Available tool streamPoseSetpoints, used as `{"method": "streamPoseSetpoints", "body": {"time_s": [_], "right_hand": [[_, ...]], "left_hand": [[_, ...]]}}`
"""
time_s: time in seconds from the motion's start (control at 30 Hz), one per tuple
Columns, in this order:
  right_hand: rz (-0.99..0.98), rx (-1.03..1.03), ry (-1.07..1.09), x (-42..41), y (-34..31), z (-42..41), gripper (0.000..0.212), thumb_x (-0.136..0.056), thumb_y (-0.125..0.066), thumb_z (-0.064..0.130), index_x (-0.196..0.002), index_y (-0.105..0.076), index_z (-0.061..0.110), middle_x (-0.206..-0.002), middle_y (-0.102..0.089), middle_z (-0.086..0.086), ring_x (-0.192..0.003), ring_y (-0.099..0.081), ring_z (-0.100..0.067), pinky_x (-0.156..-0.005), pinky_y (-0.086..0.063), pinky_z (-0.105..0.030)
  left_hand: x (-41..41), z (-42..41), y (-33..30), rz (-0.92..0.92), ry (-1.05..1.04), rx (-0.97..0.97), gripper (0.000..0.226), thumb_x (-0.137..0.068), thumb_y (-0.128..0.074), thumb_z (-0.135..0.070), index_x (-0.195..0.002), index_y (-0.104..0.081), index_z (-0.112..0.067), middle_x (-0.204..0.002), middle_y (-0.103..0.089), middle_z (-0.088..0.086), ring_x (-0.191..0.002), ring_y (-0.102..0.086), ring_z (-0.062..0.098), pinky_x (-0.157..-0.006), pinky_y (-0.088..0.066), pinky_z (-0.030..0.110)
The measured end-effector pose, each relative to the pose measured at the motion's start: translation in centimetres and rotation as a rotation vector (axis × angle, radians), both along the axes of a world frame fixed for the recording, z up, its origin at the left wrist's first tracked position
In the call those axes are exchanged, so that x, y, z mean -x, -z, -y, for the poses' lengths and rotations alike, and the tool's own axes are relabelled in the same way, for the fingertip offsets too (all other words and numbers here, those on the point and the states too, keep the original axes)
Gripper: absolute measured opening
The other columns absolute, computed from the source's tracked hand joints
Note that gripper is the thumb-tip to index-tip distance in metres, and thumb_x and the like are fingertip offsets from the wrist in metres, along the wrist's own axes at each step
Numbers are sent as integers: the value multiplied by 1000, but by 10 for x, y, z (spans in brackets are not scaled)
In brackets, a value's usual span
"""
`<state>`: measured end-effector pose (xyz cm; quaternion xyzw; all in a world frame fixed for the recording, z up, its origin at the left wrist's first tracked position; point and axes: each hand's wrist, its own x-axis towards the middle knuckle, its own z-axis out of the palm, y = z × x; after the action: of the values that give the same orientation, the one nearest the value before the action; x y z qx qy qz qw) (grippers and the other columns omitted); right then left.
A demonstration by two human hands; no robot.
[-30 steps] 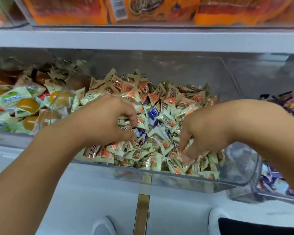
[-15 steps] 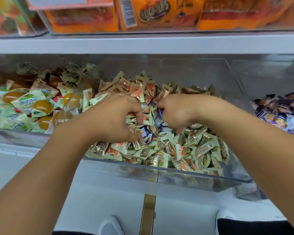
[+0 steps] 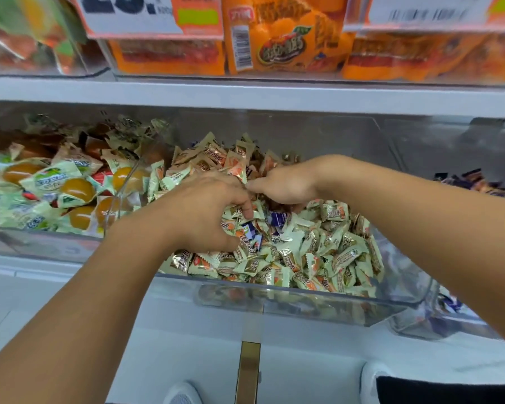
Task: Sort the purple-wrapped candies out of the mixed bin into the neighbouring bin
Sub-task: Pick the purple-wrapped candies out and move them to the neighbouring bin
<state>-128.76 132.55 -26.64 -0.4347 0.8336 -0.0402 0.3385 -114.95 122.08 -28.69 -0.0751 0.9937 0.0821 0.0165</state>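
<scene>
My right hand (image 3: pixel 286 186) has left the near edge of the pile, where it was digging a second ago, and now sits at the back-centre with its knuckles nearly touching my left hand (image 3: pixel 204 211). Its fingers are curled down into the wrappers; whether they have closed on a candy I cannot tell, since they are buried. My left hand has hardly moved: it rests on the heap, fingers bent and spread, index tip pressing down, holding nothing that I can see.

Just beneath my left fingertips lies a purple-wrapped candy (image 3: pixel 250 230), and another purple one (image 3: pixel 277 218) shows below my right wrist, both half covered by cream and orange wrappers. So the raking has uncovered targets, I judge, but none has been lifted out yet.

Around both hands is the clear mixed bin (image 3: pixel 303 295), heaped mostly with cream wrappers. Out past my right forearm sits the neighbouring bin (image 3: pixel 414 328), already holding a layer of purple candies (image 3: pixel 475 180). Beyond my left hand is a bin of orange jelly cups (image 3: pixel 76 189).
</scene>
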Motion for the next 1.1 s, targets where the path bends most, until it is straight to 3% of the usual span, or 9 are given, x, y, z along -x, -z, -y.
{"method": "streamPoseSetpoints", "body": {"time_s": [0.1, 0.27, 0.47, 0.63, 0.77, 0.83, 0.9, 1.0, 1.1], "right_hand": [[69, -101, 120, 10, 4, 1, 61, -102, -23, 61, -139, -41, 16, -126, -62, -9, -101, -66, -30, -89, -55, -41], [124, -152, 191, 26, 12, -7, 77, -102, -21, 58, -104, -71, -2, -109, -71, -23, -85, -63, -29, -66, -46, -29], [179, -131, 147, 10, 17, 1, 55, -102, -27, 51, -141, -39, 14, -83, -42, -3, -65, -37, -17, -63, -37, -32], [458, -108, 290, 16, 24, 3, 53, -94, -31, 52, -115, -50, 7, -86, -51, -12, -58, -38, -20, -54, -30, -28], [636, -152, 359, 21, 22, -4, 85, -94, -18, 67, -147, -33, 1, -117, -51, -23, -70, -42, -25, -64, -36, -32], [701, -155, 376, 24, 22, -4, 87, -93, -16, 70, -152, -27, 7, -148, -35, -30, -75, -42, -24, -76, -37, -34], [780, -139, 389, 26, 21, -4, 86, -92, -17, 70, -154, -25, 11, -150, -31, -36, -80, -48, -26, -81, -39, -36], [906, -103, 388, 29, 15, -6, 85, -94, -22, 66, -149, -35, 3, -121, -61, -27, -87, -61, -35, -83, -49, -43], [877, -37, 307, 20, 4, -13, 69, -98, -31, 54, -131, -51, -3, -93, -64, -15, -70, -65, -29, -70, -57, -38]], "left_hand": [[-1, 0, 0, 5, 14, 11, 43, -73, -79, -45, -113, -62, -44, -122, -52, -20, -126, -39, 9, -111, -27, 33], [-3, 5, 4, 10, 38, 11, 44, -73, -75, -58, -112, -61, -45, -119, -50, -21, -125, -38, 7, -112, -27, 34], [-4, 5, 3, 17, 60, -2, 41, -75, -72, -61, -113, -63, -46, -120, -48, -23, -124, -37, 6, -113, -25, 33], [-6, 5, 2, 29, 40, -36, 43, -73, -74, -60, -112, -62, -47, -122, -47, -23, -126, -34, 6, -113, -23, 33], [-8, 5, 1, 47, 35, -71, 45, -71, -75, -60, -111, -62, -46, -118, -45, -26, -124, -33, 6, -112, -24, 33], [-9, 5, 0, 46, 29, -95, 44, -70, -77, -58, -110, -62, -46, -115, -44, -27, -120, -34, 5, -110, -26, 32], [-10, 5, -1, 36, 21, -134, 40, -70, -79, -55, -107, -64, -45, -114, -45, -28, -119, -36, 3, -108, -29, 32], [-11, 3, -3, -26, 6, -238, 26, -72, -80, -44, -95, -69, -39, -109, -52, -25, -112, -47, 3, -104, -38, 34], [-13, 0, -7, -121, -31, -359, 13, -71, -73, -41, -74, -69, -29, -93, -62, -15, -98, -59, 4, -94, -47, 37]]}}
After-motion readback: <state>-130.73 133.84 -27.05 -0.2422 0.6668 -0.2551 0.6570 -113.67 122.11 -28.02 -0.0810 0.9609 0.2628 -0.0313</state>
